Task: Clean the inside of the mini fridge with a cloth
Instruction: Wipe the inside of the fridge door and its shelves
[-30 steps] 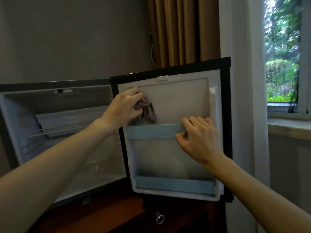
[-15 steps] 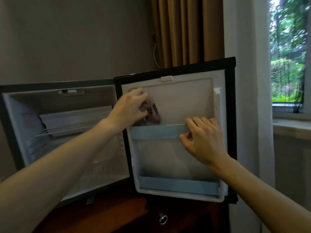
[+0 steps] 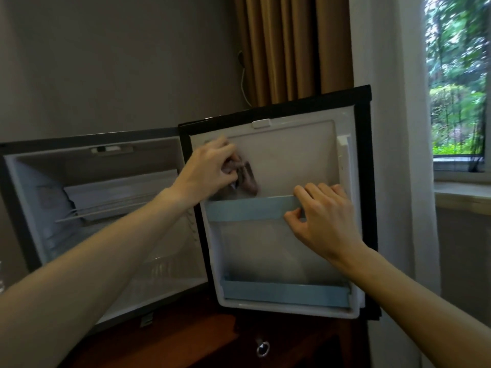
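The left hand [image 3: 210, 171] bunches the cloth [image 3: 245, 176] against the fridge door [image 3: 292, 155] liner, just above the blue door shelf [image 3: 249, 209]; the right hand [image 3: 321, 216] pinches that shelf's right end, likely bracing the door against the wiping pressure.

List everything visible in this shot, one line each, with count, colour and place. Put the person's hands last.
mini fridge: 1, white inside, black edge, left, open
fridge door: 1, black frame, white liner, centre, swung open
upper door rail: 1, pale blue, across the door's middle
lower door rail: 1, pale blue, at the door's bottom
wire shelf: 1, light metal, upper part of the fridge interior
cloth: 1, dark greyish brown, against the upper door liner
cabinet: 1, dark reddish wood, under the fridge
curtain: 1, brown, behind the door
sheer curtain: 1, white, right of the door
window: 1, greenery outside, far right
left hand: 1, grips the cloth on the liner
right hand: 1, grips the upper door rail's right end
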